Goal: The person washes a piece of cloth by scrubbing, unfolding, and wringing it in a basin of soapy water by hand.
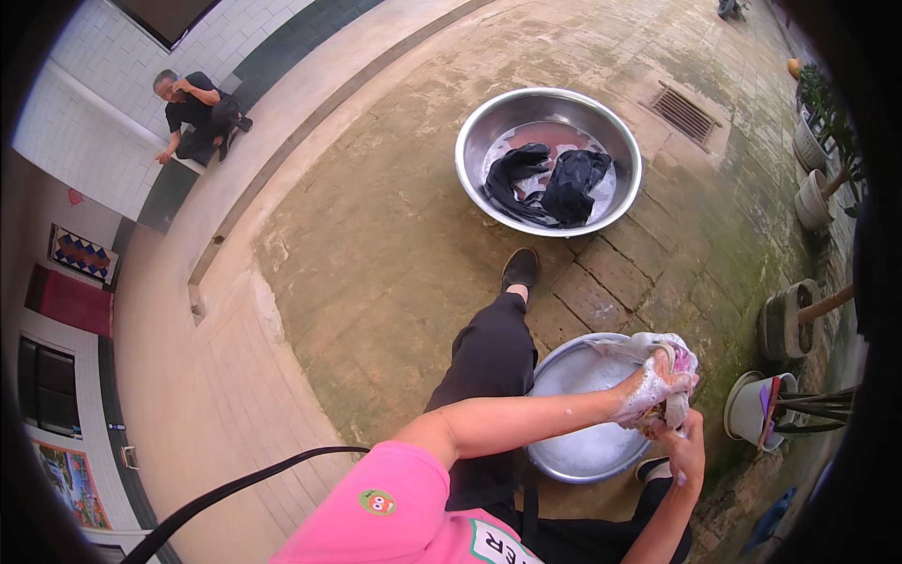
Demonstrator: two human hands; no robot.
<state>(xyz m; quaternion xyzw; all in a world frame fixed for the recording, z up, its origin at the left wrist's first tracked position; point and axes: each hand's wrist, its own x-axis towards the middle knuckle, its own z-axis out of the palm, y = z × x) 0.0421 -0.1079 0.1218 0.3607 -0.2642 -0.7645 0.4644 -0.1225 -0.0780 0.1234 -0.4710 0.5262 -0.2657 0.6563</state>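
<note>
Both my hands grip a wet, soapy cloth (pixel 627 346), whitish with a pink patch, above the right side of a round basin. My left hand (pixel 652 391), covered in suds, clasps the upper part of the bunched cloth. Just below it, my right hand (pixel 683 448) holds the lower part; some fingers are hidden by the cloth. The basin (pixel 588 480) stands between my feet and holds cloudy, foamy water (pixel 599 451). Farther ahead, past my dark shoe (pixel 520 268), a larger metal basin (pixel 564 106) contains dark wet fabric (pixel 578 187) lying in sudsy water.
A metal drain grate (pixel 683 113) is set in the mossy brick paving. Along the right stand several potted plants, including a white pot (pixel 750 409) near my hands. A person (pixel 201 116) sits by the tiled wall at upper left. A black cable (pixel 232 486) crosses the lower left.
</note>
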